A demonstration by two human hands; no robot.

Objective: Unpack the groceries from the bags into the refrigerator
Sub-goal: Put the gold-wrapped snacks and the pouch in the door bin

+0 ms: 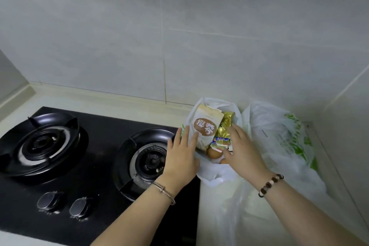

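Note:
A white plastic bag (207, 173) stands open on the counter beside the stove. Inside it are a cream carton with a brown oval label (207, 124), a gold foil packet (224, 126), a small yellow and blue pack (220, 142) and brown eggs (214, 152). My left hand (182, 154) lies with straight fingers against the left side of the bag and the carton. My right hand (242, 150) reaches into the bag from the right, fingers extended over the packets, thumb near an egg. A second white bag with green print (279, 142) sits to the right.
A black two-burner gas stove (83, 166) with two knobs fills the counter to the left. Grey tiled walls (179, 36) close off the back and right, forming a corner behind the bags. The pale counter (339, 175) runs along the right wall.

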